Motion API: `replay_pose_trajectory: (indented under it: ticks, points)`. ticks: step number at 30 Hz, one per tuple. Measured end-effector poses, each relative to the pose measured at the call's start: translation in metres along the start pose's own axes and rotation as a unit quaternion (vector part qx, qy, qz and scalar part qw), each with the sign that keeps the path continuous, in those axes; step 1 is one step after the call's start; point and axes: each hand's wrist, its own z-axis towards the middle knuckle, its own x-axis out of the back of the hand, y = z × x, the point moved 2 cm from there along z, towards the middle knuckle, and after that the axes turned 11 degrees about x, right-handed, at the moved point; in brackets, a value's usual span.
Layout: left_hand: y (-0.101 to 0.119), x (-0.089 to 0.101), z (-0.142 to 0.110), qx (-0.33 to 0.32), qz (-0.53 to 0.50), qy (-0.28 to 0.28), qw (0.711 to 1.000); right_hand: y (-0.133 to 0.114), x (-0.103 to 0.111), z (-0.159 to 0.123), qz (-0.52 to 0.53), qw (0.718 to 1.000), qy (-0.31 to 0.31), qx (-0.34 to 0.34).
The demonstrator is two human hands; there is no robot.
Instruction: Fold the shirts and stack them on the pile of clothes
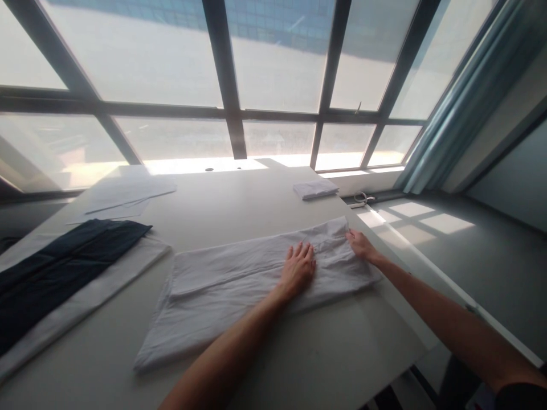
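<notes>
A white cloth garment (226, 290), folded into a long flat strip with a lengthwise seam, lies across the table before me. My left hand (298, 267) rests palm down on its right half, fingers stretched out and slightly spread. At the garment's far right corner, my right hand (361, 246) has its fingers closed on the edge of the cloth. The fingertips there are partly hidden. Small wrinkles run through the fabric between both hands. I cannot tell for sure whether it is trousers or a shirt.
The white table (222, 210) reaches to the windows. A dark navy garment (72, 262) lies on white cloth (123, 273) at left, with white sheets (123, 191) behind. A small folded white cloth (315, 189) sits near the right edge. A cable (362, 198) lies beyond.
</notes>
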Motion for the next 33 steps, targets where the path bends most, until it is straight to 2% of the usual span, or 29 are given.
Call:
replay_pose_trajectory:
  ticks: [5, 10, 13, 16, 18, 20, 21, 24, 25, 26, 28, 31, 33]
  points:
    - [-0.001, -0.002, 0.0, 0.005, -0.003, 0.006, 1.0, -0.018, 0.001, -0.003, -0.153, 0.987, 0.042, 0.03]
    - [0.0, -0.003, -0.001, 0.014, -0.004, 0.019, 1.0, -0.053, 0.013, -0.003, -0.211, 0.975, 0.036, 0.057]
    - [0.0, -0.003, -0.001, 0.011, -0.019, 0.026, 0.999, -0.078, 0.01, -0.004, -0.225, 0.971, 0.034, 0.072]
    - [0.0, -0.001, 0.001, 0.02, -0.074, 0.052, 0.996, -0.109, -0.002, -0.005, -0.24, 0.967, 0.023, 0.086]
    - [0.0, 0.003, 0.005, 0.031, -0.17, 0.082, 0.982, -0.13, -0.013, -0.004, -0.232, 0.969, -0.011, 0.087]
    - [-0.002, 0.006, 0.011, 0.05, -0.335, 0.081, 0.938, -0.148, -0.026, -0.004, -0.193, 0.976, -0.071, 0.071]
    - [-0.004, 0.006, 0.015, 0.065, -0.434, 0.057, 0.897, -0.155, -0.032, -0.003, -0.164, 0.979, -0.106, 0.057]
    - [-0.01, 0.0, 0.025, 0.132, -0.678, -0.069, 0.72, -0.165, -0.051, -0.005, -0.04, 0.974, -0.224, 0.01]
    - [-0.013, -0.002, 0.027, 0.154, -0.722, -0.099, 0.667, -0.164, -0.056, -0.006, 0.006, 0.967, -0.254, 0.003]
    - [-0.015, -0.004, 0.029, 0.173, -0.75, -0.115, 0.628, -0.161, -0.059, -0.007, 0.05, 0.961, -0.272, 0.0]
    - [-0.02, -0.008, 0.03, 0.203, -0.774, -0.118, 0.588, -0.149, -0.062, -0.007, 0.093, 0.961, -0.259, 0.012]
    - [-0.022, -0.011, 0.031, 0.219, -0.776, -0.117, 0.58, -0.126, -0.055, -0.005, 0.047, 0.984, -0.151, 0.077]
    - [-0.022, -0.011, 0.032, 0.222, -0.772, -0.125, 0.582, -0.113, -0.051, -0.011, -0.014, 0.987, -0.078, 0.138]
